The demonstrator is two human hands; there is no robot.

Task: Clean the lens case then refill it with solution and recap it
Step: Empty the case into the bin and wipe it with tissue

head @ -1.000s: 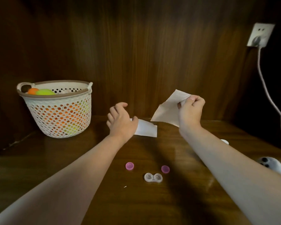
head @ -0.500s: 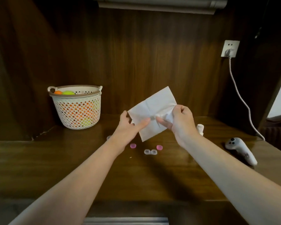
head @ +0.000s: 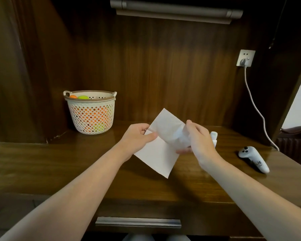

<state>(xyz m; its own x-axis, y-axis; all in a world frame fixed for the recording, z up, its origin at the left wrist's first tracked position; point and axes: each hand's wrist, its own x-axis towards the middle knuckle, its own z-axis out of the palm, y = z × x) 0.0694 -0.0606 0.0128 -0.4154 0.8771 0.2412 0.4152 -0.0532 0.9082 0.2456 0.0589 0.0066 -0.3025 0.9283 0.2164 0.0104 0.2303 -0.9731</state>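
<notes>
Both hands held the tissue (head: 161, 150) spread above the desk (head: 42, 164): left hand (head: 137, 138) pinched its 9 o'clock edge, right hand (head: 197, 136) gripped 3 o'clock, probably readying a wipe. The case was hidden behind it.

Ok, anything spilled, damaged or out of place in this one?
Nothing spilled or broken shows. Both hands, left and right, hold a tissue above the desk, and it hides the spot under it. A game controller lies at the right, unrelated to the job.
</notes>
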